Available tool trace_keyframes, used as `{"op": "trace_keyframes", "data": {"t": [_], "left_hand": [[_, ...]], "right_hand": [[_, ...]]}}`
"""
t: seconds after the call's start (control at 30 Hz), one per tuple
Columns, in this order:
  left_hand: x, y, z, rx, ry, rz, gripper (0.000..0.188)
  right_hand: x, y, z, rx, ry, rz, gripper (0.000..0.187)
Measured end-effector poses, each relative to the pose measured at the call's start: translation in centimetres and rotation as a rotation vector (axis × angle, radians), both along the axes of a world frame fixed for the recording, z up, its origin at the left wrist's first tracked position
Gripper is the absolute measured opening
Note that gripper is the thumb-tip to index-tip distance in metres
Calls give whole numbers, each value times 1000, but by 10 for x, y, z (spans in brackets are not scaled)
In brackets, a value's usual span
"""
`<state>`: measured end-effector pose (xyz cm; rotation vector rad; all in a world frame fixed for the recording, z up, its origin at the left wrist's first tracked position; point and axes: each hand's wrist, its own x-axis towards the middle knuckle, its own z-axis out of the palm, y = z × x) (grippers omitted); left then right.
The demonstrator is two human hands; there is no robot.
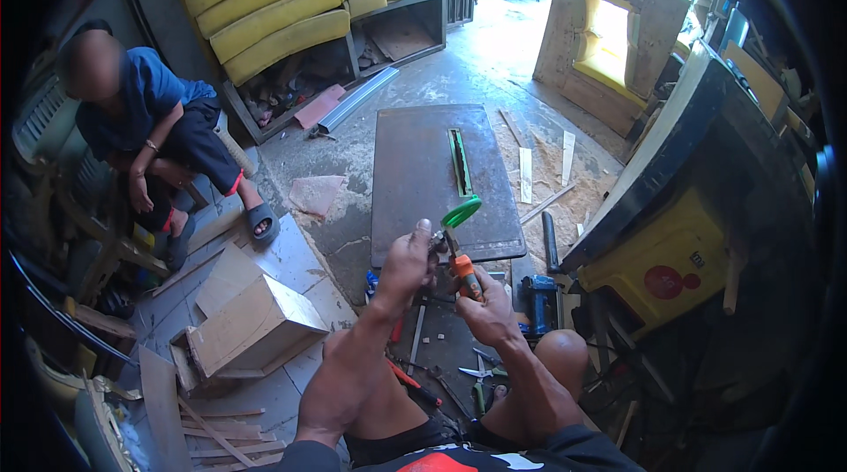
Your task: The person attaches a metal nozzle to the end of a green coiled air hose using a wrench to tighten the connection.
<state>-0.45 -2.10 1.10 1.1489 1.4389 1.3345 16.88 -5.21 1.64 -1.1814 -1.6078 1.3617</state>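
Note:
My left hand is closed in front of me, thumb up, at the near edge of a dark board. Its fingers pinch around a small dark piece whose kind I cannot make out. My right hand is wrapped round the orange and dark handle of a hand tool. The tool's metal front end meets the piece at my left fingers. Just beyond my hands is a bright green loop; whether it is joined to the held piece is unclear. A narrow green-edged strip with a dark jagged middle lies on the board.
Green-handled cutters and a blue power tool lie near my knees. A wooden box stands at left, by a seated person. Wood strips and sawdust are right of the board. Yellow cushions are stacked behind.

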Motion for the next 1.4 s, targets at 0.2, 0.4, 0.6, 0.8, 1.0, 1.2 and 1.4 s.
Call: {"op": "trace_keyframes", "data": {"t": [0.2,0.4,0.6,0.8,1.0,1.2,1.4], "left_hand": [[10,-3,11,502,617,94,25],[-17,-3,7,-260,-687,-188,31],[15,-9,25,370,463,114,50],[-3,-11,27,-247,-518,-93,54],[5,-6,12,212,281,35,57],[-11,-2,20,-217,-48,-13,48],[-4,1,3,96,416,154,54]], "right_hand": [[9,-1,4,-82,-5,3,34],[10,-3,9,262,-34,47,31],[5,-4,10,-93,16,1,27],[6,-4,13,90,25,58,28],[5,-1,10,-33,22,28,27],[7,-2,13,88,-77,60,27],[5,-1,11,73,-36,72,27]]}}
